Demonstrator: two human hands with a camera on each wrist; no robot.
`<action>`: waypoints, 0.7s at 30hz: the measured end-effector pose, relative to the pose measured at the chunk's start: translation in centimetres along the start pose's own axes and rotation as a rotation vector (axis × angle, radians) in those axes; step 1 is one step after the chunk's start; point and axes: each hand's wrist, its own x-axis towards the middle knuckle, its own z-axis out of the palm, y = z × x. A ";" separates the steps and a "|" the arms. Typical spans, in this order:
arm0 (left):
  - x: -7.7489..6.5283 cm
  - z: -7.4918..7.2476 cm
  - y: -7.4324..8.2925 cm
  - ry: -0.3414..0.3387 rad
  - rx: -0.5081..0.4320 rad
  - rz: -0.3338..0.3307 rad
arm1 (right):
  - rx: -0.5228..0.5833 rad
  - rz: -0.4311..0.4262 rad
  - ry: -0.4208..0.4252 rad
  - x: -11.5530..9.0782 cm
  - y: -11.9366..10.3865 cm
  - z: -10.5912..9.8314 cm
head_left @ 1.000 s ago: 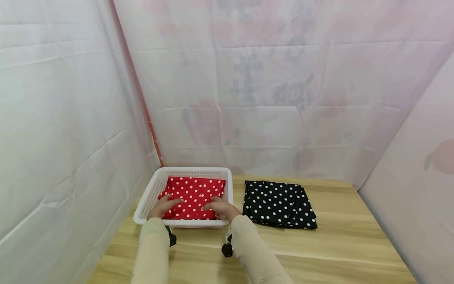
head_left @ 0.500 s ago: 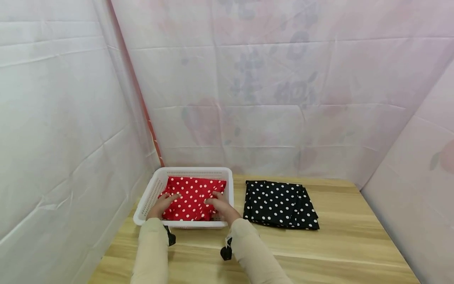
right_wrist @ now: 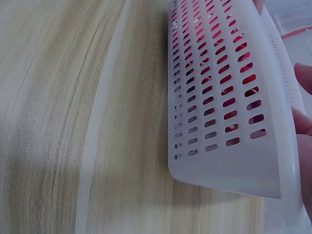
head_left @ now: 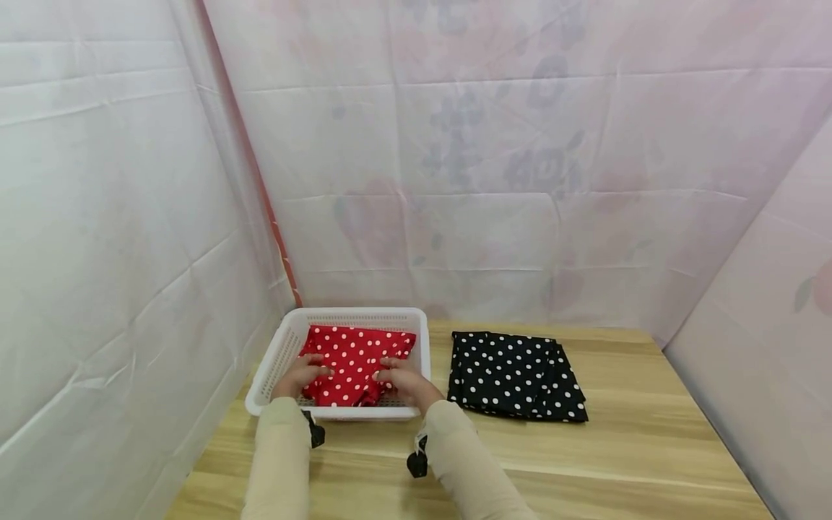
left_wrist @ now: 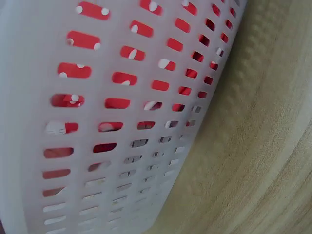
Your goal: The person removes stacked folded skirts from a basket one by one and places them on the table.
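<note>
A folded red cloth with white polka dots (head_left: 354,361) lies inside a white plastic basket (head_left: 354,413) in the head view. My left hand (head_left: 300,377) reaches over the front rim and rests at the cloth's left side, fingers spread. At the right side, my right hand (head_left: 406,383) sits over the cloth's front right corner, which is bunched inward. Its thumb and a finger show apart above the basket (right_wrist: 229,97) rim in the right wrist view. Through the slots of the basket wall (left_wrist: 97,117), the left wrist view shows red cloth; most of the left hand is hidden.
To the right of the basket, a folded black cloth with white dots (head_left: 516,375) lies flat on the wooden table (head_left: 585,469). Pale printed sheets (head_left: 481,159) hang behind and at both sides. A small black device (head_left: 417,462) is strapped at each wrist.
The red cloth's left edge has drawn inward, and its front right corner has crumpled toward the middle. Both hands have shifted only slightly. The black cloth has stayed in place.
</note>
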 end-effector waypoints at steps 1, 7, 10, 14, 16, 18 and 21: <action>0.0 -0.1 0.0 -0.006 -0.007 0.014 | 0.001 -0.010 0.008 0.0 0.0 0.0; 0.1 -0.5 0.2 0.005 -0.084 0.035 | -0.029 -0.081 0.109 0.1 -0.1 -0.2; 0.0 -0.6 0.4 0.011 -0.134 0.033 | -0.029 -0.096 0.126 0.0 -0.4 -0.3; 0.0 -0.7 0.5 0.048 -0.141 0.009 | -0.022 -0.103 0.116 0.0 -0.3 -0.3; -0.1 -0.8 0.5 0.069 -0.135 0.004 | -0.019 -0.113 0.110 0.0 -0.4 -0.3; -0.3 -0.8 0.5 0.077 -0.130 0.008 | -0.014 -0.120 0.113 0.0 -0.3 -0.2; -0.7 -0.7 0.6 0.085 -0.136 0.015 | -0.019 -0.127 0.124 -0.2 -0.2 -0.3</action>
